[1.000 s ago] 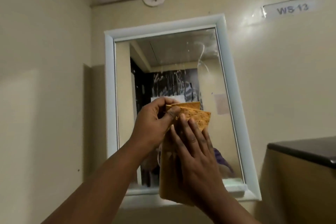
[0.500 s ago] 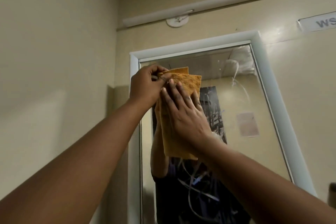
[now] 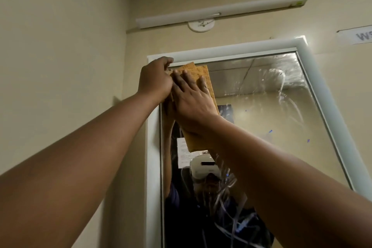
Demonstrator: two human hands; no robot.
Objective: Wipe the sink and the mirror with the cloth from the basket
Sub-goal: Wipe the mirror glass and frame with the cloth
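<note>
An orange cloth [image 3: 196, 141] lies flat against the top left corner of the white-framed mirror [image 3: 281, 110]. My left hand [image 3: 154, 80] pinches the cloth's upper left edge, close under the frame's top bar. My right hand [image 3: 191, 98] is spread flat on the cloth and presses it to the glass. The cloth's lower end hangs free below my right wrist. Wet streaks and smears show on the upper right of the glass. The sink and the basket are out of view.
A side wall [image 3: 60, 46] stands close on the left of the mirror. A tube light [image 3: 221, 11] and a round white fitting [image 3: 201, 24] are mounted above the frame. A paper label [image 3: 356, 35] is stuck at the right edge.
Both hands have carried the cloth up the glass, from the mirror's lower middle to its top left corner. My view has tilted upward and moved closer.
</note>
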